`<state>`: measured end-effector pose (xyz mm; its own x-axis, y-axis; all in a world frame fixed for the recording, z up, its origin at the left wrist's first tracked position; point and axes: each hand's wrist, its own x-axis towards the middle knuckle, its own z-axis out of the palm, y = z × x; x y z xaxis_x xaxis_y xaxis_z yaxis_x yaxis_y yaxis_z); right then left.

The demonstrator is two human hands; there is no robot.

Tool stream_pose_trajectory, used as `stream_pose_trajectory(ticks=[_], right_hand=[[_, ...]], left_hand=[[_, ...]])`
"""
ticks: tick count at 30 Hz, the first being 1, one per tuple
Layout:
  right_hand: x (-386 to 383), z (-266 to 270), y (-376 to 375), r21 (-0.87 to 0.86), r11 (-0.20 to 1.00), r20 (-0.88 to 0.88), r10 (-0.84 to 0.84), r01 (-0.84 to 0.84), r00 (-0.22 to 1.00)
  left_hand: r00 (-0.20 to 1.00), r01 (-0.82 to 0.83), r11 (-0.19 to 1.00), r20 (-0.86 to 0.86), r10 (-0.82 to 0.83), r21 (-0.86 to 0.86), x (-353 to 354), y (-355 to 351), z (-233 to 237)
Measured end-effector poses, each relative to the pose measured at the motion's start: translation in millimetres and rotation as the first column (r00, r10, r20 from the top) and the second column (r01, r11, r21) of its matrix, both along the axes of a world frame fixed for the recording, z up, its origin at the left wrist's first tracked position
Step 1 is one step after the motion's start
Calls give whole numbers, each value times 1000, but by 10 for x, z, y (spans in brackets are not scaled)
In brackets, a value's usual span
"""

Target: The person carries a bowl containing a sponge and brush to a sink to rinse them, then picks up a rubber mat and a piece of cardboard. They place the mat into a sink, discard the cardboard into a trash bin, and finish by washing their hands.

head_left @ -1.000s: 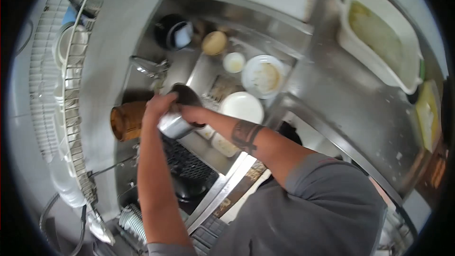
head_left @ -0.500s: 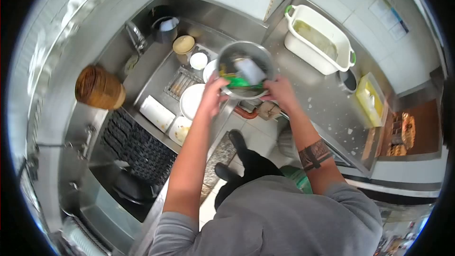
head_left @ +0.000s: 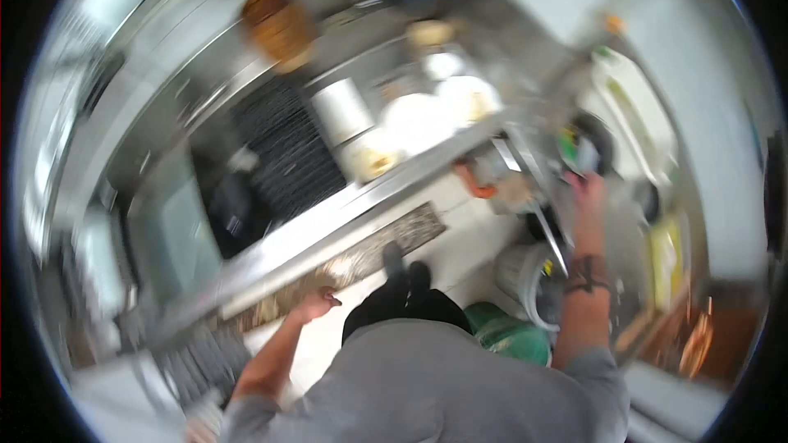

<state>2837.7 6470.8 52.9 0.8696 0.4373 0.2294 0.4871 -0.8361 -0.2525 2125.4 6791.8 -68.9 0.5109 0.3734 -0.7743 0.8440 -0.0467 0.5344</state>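
Motion blurs the whole view. My right hand is at the near edge of a round metal bowl on the right-hand counter, its fingers closed on the rim. Something green and something whitish lie in the bowl. My left hand hangs low over the floor, away from the sinks, with its fingers partly curled; blur hides whether they are apart. White plates, a white rectangular dish and a plate with yellow scraps are in the sink area ahead.
A white tub stands behind the bowl, with a yellow container nearer. Below the counter are a grey bin and a green bag. A brown woven basket sits at the back, beyond a black mat.
My left hand has let go of the bowl and dropped down to the left. The bowl has moved right, beside the tub, with my right hand still on it. The view has turned.
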Motion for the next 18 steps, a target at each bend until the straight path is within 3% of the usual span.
stream_pose_trajectory(ticks=[1,2,3,4,5,6,7,9,11,12,13,14,15,16,18], right_hand=[[365,-534,-195,327,934,-150,200,-142,968],[-158,48,140,427,898,-292,245,-103,925],[-184,32,185,308,951,-364,94,25,927],[148,-443,-23,486,869,-478,177,91,860],[-90,-222,84,665,710,-609,335,232,719],[-163,-342,113,765,477,-628,405,432,665],[-335,-216,174,567,114,-745,495,816,448],[-578,-507,137,626,278,-710,590,729,385],[-1111,-616,297,463,417,-732,678,783,71],[-1420,-489,437,311,667,-624,681,677,-384],[-2044,-570,693,524,617,-832,519,587,196],[-2490,-543,838,484,697,-863,480,530,156],[-2821,-603,1005,434,783,-892,443,446,91],[-3330,-583,1199,422,839,-906,406,344,123],[-4163,-612,1619,299,944,-954,294,142,53]], left_hand=[[999,5,1000,-40,-4,8,-650,-104,-141],[952,-297,948,-114,285,-113,-1072,-322,-121],[895,-426,898,-197,401,-109,-1232,-493,177],[849,-515,851,-197,491,-98,-1400,-688,317],[962,-268,964,-50,267,-1,-1881,-874,-64],[940,-308,951,-152,306,7,-1912,-982,54],[938,-145,952,-268,219,271,-1924,-1102,66],[895,-308,910,-239,376,278,-1965,-1267,152],[902,-341,890,-159,400,303,-2093,-1386,48],[915,-337,885,-109,388,322,-2181,-1446,-65],[958,-234,935,-103,269,266,-2239,-1412,-36],[971,-213,944,-53,234,253,-2385,-1465,-312],[932,-353,910,-7,364,218,-2489,-1543,-208],[871,-488,855,37,490,172,-2607,-1602,-106],[795,-606,777,106,597,172,-2976,-1705,-220]])
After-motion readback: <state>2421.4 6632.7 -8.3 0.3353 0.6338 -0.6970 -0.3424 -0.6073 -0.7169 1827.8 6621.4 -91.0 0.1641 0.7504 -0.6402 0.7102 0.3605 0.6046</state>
